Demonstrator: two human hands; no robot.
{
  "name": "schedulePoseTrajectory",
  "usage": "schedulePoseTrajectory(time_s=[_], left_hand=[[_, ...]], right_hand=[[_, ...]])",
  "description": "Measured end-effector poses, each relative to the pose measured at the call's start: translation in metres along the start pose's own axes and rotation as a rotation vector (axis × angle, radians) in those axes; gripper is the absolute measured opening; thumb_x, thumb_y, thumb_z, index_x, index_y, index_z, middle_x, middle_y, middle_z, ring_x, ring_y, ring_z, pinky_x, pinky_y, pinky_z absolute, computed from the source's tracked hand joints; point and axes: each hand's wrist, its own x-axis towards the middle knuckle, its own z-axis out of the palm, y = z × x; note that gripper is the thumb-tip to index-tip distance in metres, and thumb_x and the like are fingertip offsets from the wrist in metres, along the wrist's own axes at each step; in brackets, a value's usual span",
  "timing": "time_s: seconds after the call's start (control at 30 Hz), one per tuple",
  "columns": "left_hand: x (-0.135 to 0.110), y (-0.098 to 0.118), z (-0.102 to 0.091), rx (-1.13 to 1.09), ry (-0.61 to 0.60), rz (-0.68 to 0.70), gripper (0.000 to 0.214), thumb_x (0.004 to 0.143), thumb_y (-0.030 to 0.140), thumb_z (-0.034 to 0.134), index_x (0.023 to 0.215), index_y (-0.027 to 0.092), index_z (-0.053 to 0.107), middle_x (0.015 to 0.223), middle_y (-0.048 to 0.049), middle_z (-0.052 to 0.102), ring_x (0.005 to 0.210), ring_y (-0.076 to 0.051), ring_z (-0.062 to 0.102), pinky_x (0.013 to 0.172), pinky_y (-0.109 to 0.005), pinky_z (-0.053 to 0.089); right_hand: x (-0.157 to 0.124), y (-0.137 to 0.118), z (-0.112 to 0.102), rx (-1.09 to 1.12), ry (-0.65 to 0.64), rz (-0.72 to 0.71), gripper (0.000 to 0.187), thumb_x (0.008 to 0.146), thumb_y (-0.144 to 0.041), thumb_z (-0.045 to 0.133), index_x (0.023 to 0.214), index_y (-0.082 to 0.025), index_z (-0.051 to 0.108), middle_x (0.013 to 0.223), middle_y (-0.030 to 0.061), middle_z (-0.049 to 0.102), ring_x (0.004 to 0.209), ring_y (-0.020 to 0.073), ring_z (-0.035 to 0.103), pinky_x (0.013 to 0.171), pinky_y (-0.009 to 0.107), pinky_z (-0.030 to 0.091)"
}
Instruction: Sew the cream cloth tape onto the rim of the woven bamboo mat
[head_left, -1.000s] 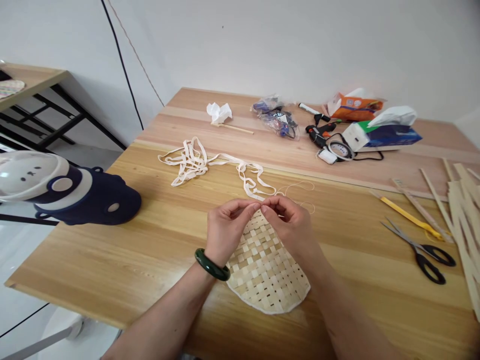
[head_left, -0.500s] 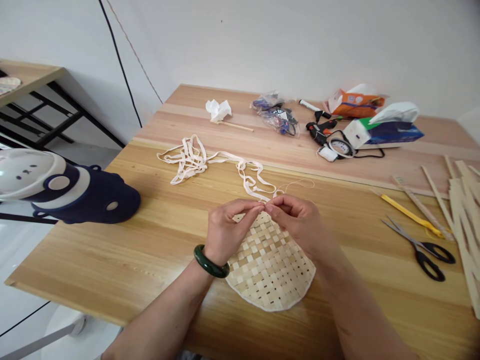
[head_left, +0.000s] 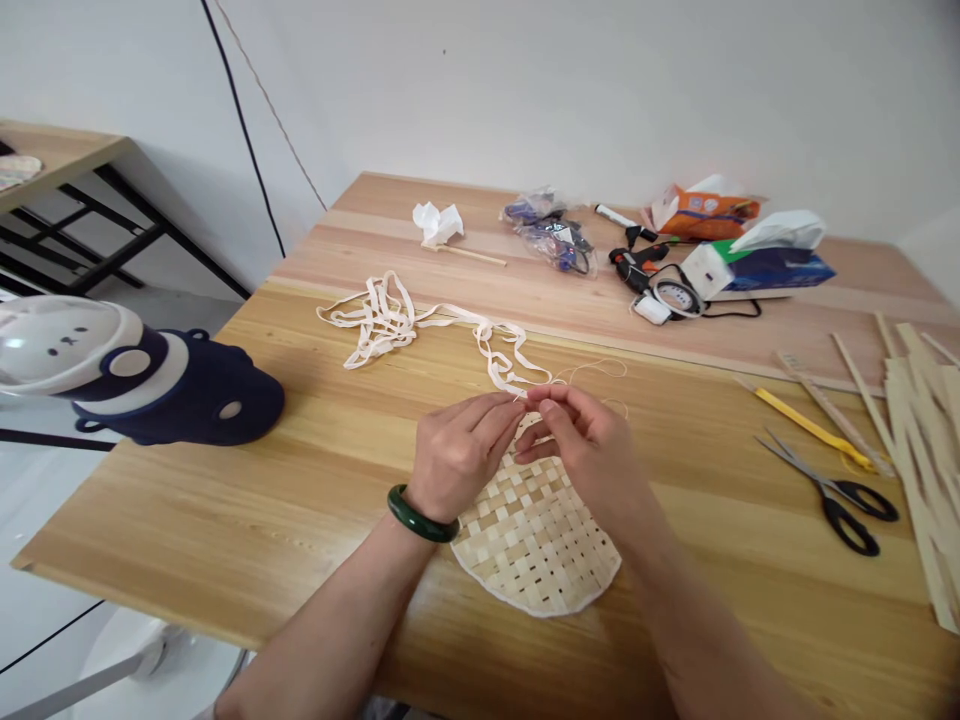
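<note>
A woven bamboo piece (head_left: pixel 544 545) with a white-bound rounded edge lies on the table beneath both hands. At its far narrow end, my left hand (head_left: pixel 465 445) pinches the edge, where white ribbon (head_left: pixel 504 365) runs off across the table. My right hand (head_left: pixel 592 445) meets it there, thumb and forefinger closed at the ribbon and other fingers curled. What those right fingertips hold is too small to make out. A thin pale thread (head_left: pixel 604 363) loops on the table just beyond the right hand.
Black-handled scissors (head_left: pixel 836 490), a yellow strip (head_left: pixel 814 430) and bamboo strips (head_left: pixel 919 440) lie right. Farther back are a glue gun (head_left: pixel 637 265), bagged items (head_left: pixel 555 235), tissue packs (head_left: pixel 780 260) and crumpled tissue (head_left: pixel 437 224). A navy bear-shaped object (head_left: pixel 187 385) is at the left.
My right hand has shifted slightly, its fingers now lifted and curled more loosely over the tip. My left fingers have turned inward. The view has moved slightly.
</note>
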Motion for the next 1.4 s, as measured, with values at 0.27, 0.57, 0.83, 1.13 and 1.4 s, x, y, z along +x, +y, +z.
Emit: schedulePoseTrajectory(time_s=[0.27, 0.57, 0.83, 1.13, 1.4], left_hand=[[0.001, 0.002, 0.000, -0.226, 0.006, -0.170, 0.009, 0.088, 0.012, 0.065, 0.091, 0.016, 0.073, 0.088, -0.0069, 0.079, 0.080, -0.017, 0.075, 0.072, -0.025, 0.059], [0.007, 0.013, -0.007, -0.457, 0.102, -0.518, 0.007, 0.084, 0.014, 0.070, 0.085, 0.018, 0.076, 0.084, -0.0023, 0.079, 0.073, -0.013, 0.073, 0.072, -0.021, 0.058], [0.013, 0.014, -0.012, -0.708, 0.158, -0.869, 0.003, 0.078, 0.021, 0.076, 0.077, 0.020, 0.078, 0.078, -0.0018, 0.080, 0.073, -0.018, 0.075, 0.070, -0.025, 0.061], [0.052, 0.022, -0.045, -1.041, 0.186, -0.976, 0.008, 0.080, 0.023, 0.076, 0.085, 0.019, 0.080, 0.087, -0.0055, 0.080, 0.083, -0.017, 0.076, 0.078, -0.021, 0.062], [0.102, 0.025, -0.047, -1.295, 0.153, -0.959, 0.025, 0.080, 0.018, 0.077, 0.105, 0.021, 0.074, 0.091, -0.0078, 0.080, 0.083, -0.018, 0.077, 0.079, -0.025, 0.063]], right_hand=[[0.005, 0.000, -0.006, -0.037, -0.052, -0.028, 0.020, 0.083, -0.038, 0.065, 0.085, -0.019, 0.062, 0.067, -0.0044, 0.057, 0.063, 0.0102, 0.059, 0.067, 0.029, 0.061], [0.004, -0.008, -0.003, -0.305, 0.010, -0.242, 0.012, 0.084, -0.032, 0.065, 0.085, -0.021, 0.067, 0.081, 0.0002, 0.068, 0.077, 0.0166, 0.068, 0.071, 0.030, 0.052], [0.008, -0.022, 0.006, -0.299, -0.037, -0.272, 0.011, 0.086, -0.030, 0.062, 0.082, -0.020, 0.065, 0.075, 0.0003, 0.067, 0.070, 0.0152, 0.066, 0.064, 0.027, 0.051], [0.020, -0.077, 0.005, -0.070, 0.137, -0.413, 0.017, 0.083, -0.035, 0.069, 0.079, -0.020, 0.066, 0.066, -0.0008, 0.067, 0.061, 0.0117, 0.064, 0.059, 0.022, 0.051], [0.025, -0.095, 0.002, 0.030, 0.200, -0.631, 0.009, 0.085, -0.027, 0.066, 0.079, -0.021, 0.064, 0.079, -0.0002, 0.061, 0.075, 0.0121, 0.061, 0.068, 0.023, 0.053]])
